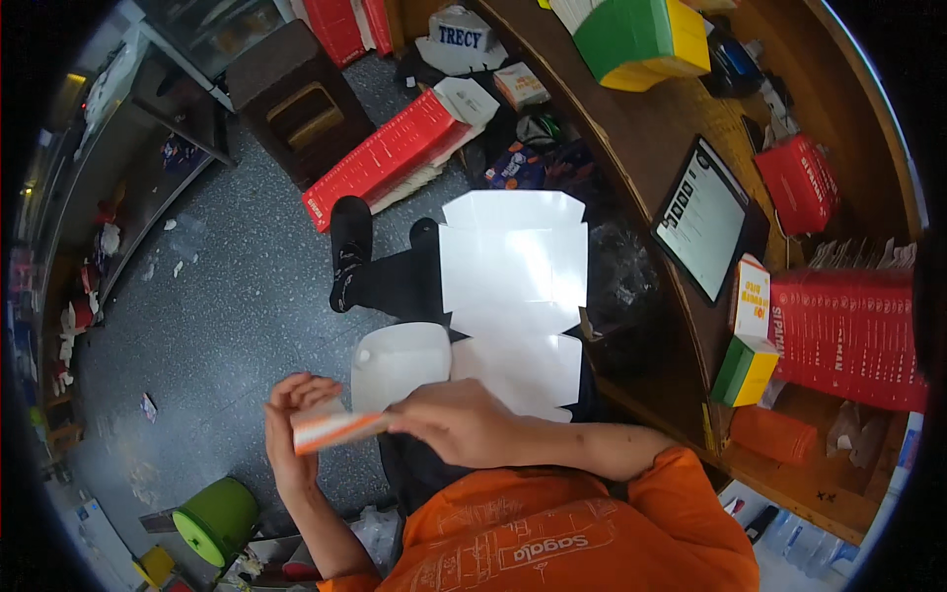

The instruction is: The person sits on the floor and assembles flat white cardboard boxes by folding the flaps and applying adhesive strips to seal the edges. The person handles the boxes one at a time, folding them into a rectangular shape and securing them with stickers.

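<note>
Above my lap, both hands are on a small white and orange cardboard piece (337,430), seen nearly edge-on and slightly blurred. My left hand (288,424) is closed around its left end, with the fingers curled behind it. At the other end, my right hand (456,422) pinches its edge between thumb and fingers. An unfolded white carton blank (513,266) rests across my legs, its glossy plain side up and its flaps spread. Beside that lies a pale rounded-corner piece (400,365), just beyond my hands; its kind is unclear.
Right of me, a curved wooden desk (631,148) carries a tablet (702,217), green-yellow cartons (646,44) and a stack of red flat cartons (843,331). More red cartons (395,148) lie on the floor near a brown wooden stool (296,104). A green bucket (217,521) stands lower left.
</note>
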{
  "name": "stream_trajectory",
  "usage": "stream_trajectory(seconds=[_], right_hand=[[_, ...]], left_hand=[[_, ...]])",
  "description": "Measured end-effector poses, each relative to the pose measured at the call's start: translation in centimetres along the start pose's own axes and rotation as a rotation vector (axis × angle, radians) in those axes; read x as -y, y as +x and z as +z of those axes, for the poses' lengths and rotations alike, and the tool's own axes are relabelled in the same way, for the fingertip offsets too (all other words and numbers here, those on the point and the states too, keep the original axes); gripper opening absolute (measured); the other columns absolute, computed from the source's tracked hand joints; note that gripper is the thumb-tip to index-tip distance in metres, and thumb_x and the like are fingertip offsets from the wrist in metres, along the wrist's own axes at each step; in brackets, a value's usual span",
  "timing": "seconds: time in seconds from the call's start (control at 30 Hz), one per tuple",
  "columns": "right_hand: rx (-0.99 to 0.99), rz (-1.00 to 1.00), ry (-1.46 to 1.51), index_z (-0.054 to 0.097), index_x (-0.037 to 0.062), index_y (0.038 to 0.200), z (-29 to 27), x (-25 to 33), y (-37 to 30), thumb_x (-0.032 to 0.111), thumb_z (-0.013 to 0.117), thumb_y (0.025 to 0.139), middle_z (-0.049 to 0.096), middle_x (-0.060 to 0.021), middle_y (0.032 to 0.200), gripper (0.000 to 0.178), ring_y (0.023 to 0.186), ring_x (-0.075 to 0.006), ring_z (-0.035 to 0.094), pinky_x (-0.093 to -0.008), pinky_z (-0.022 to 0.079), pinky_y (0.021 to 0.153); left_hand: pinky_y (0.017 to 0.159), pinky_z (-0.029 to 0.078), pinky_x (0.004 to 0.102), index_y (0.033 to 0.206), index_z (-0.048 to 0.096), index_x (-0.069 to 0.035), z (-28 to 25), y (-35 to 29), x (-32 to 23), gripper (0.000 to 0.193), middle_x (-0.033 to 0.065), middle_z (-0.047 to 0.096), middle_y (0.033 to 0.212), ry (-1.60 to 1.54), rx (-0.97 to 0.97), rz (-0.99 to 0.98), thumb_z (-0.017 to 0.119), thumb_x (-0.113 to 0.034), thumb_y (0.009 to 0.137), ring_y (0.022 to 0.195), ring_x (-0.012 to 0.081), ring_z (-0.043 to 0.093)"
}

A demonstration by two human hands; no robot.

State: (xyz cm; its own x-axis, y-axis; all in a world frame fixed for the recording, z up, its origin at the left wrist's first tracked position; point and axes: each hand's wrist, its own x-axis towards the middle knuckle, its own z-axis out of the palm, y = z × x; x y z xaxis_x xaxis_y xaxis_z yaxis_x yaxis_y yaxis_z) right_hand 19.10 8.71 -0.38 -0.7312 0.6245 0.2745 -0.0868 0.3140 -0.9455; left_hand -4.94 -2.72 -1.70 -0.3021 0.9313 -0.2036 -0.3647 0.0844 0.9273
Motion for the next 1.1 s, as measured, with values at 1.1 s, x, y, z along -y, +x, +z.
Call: stream_trajectory(seconds=[1.1], right_hand=[[-0.313, 0.668, 0.417, 0.063, -0.0035, 0.126, -10.4, 3.6, -0.8, 0.005, 0.074, 0.093, 0.071, -0.0099, 0.117, 0.036, 0.104, -0.0159, 0.068, -0.029, 0.055, 0.09]], left_hand=[[0.094, 0.055, 0.0345, 0.138, 0.06, -0.002, 15.3, 4.8, -0.2, 0.069, 0.0176, 0.071, 0.122, 0.233, 0.381, 0.336, 0.09, -0.015, 0.077, 0.111, 0.0234, 0.071]])
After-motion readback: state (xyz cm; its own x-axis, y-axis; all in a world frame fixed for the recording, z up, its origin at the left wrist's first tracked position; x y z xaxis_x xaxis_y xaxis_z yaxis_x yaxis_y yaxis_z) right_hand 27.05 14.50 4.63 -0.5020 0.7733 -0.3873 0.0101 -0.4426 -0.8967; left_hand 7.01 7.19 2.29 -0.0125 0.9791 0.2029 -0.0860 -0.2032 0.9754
